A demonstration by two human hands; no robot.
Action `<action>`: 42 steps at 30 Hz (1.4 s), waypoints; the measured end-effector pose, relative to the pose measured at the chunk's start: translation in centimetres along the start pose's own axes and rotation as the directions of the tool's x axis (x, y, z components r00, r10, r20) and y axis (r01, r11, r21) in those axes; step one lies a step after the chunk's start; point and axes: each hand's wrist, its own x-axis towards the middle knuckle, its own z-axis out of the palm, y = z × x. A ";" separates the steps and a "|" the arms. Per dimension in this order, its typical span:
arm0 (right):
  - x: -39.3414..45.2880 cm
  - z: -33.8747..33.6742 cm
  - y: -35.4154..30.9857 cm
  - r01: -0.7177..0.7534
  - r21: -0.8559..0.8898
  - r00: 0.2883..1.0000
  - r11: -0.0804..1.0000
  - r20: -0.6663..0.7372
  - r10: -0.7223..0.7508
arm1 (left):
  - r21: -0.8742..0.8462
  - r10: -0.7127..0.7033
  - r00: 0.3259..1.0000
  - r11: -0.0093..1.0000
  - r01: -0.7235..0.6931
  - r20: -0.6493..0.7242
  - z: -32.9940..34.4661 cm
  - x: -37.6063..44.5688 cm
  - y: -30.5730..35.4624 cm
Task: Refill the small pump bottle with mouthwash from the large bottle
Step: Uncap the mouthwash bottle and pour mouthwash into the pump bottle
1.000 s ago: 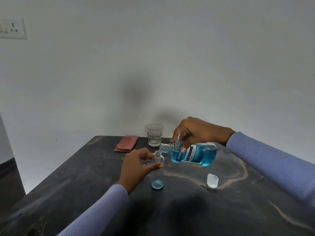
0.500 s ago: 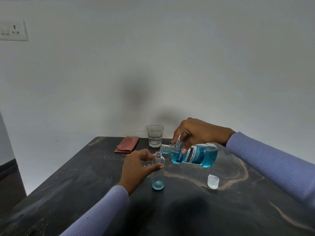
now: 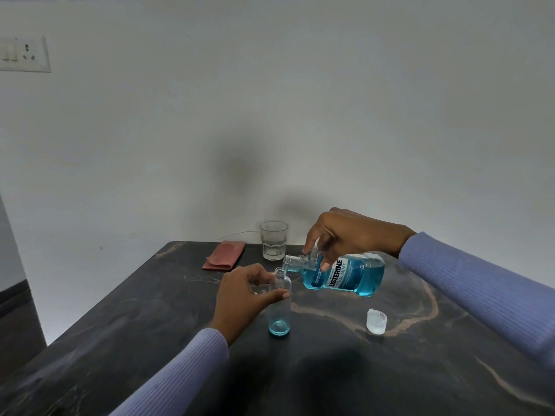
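With the right hand [image 3: 354, 235] gripping the tilted large bottle [image 3: 345, 276] and left hand [image 3: 243, 291] fingers pinching the small bottle [image 3: 280, 301] upright on the table [image 3: 150, 310], overtilting could splash mouthwash past the narrow neck onto those fingers.

right hand [image 3: 354, 232] tips the large bottle [image 3: 345, 276], its mouth just above the small bottle [image 3: 280, 301] gripped upright by the left hand [image 3: 243, 298] on the table [image 3: 150, 325]; cap [image 3: 376, 321] nearby.
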 end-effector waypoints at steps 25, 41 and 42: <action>0.3 -0.4 -0.4 0.007 -0.019 0.999 1.000 0.037 -0.006 | -0.021 0.022 1.000 1.000 -0.022 -0.002 0.0 -0.1 0.2; 0.3 -0.4 -0.5 0.004 -0.017 0.999 1.000 0.037 -0.004 | -0.026 0.026 1.000 0.999 -0.026 -0.002 0.1 -0.1 0.0; 0.3 -0.4 -0.4 0.002 -0.018 0.999 1.000 0.037 -0.001 | -0.027 0.026 1.000 0.999 -0.026 -0.001 0.1 -0.1 0.0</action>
